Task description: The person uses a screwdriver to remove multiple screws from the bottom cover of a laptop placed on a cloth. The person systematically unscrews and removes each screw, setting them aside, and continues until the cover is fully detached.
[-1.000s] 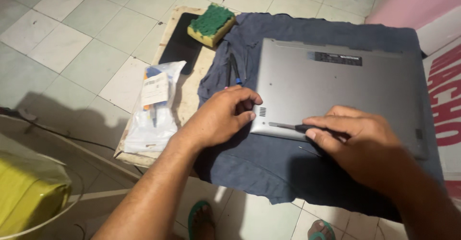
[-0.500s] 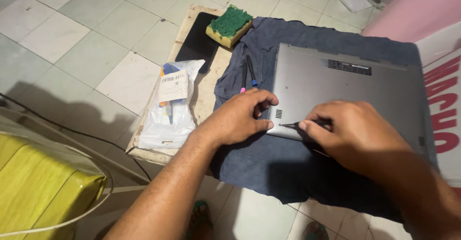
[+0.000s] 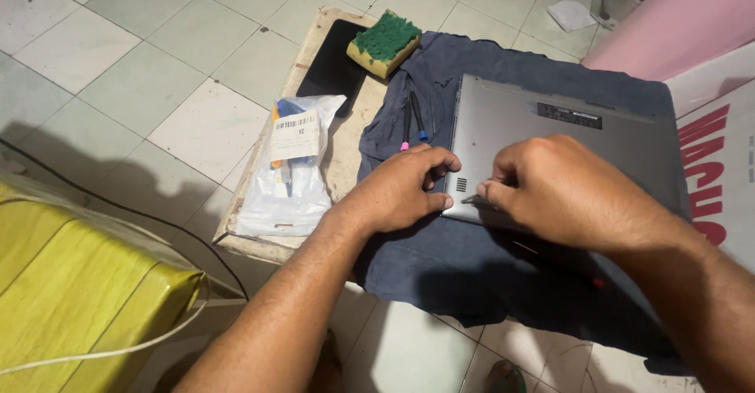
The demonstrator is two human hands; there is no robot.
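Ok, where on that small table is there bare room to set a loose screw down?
Bare cloth between the sponge and the laptop rear edge, and a table strip between the plastic bag and the cloth. Crowded at the laptop's near corner, under the left hand and right hand.

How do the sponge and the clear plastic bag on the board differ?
The sponge is a thick green-topped yellow block; the plastic bag is flat, clear and crinkled. The sponge sits at the board's far end, leaning partly on the dark cloth; the plastic bag lies at its near end, well clear of the cloth. The bag holds small items and carries a white label; the sponge is bare. Neither hand touches them.
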